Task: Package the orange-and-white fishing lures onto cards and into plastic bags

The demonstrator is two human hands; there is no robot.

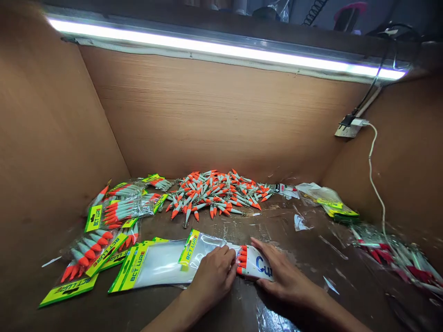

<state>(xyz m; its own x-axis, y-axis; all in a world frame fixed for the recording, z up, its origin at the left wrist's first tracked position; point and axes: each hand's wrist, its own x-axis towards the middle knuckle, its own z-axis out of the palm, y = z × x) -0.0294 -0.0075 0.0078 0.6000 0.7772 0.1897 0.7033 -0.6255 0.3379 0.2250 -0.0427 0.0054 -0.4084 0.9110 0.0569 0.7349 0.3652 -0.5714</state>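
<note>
My right hand (282,272) is wrapped round a white sleeve (260,265) with blue handwriting, partly hidden by my fingers. Orange tips of several fishing lures (242,259) stick out of its left end. Just left of them, my left hand (216,267) has its fingers bent and pinched at the mouth of a clear plastic bag (209,242) with a yellow-green header. What lies right between those fingertips is partly hidden. This bag rests on a stack of flat bags (162,265) with matching headers.
Behind my hands lies a heap of loose orange-and-white lures (214,191). Filled lure packs (124,210) are piled at left. More packaging (334,205) and bagged red-and-white items (394,258) lie at right. A white cable (371,161) hangs down the right wall.
</note>
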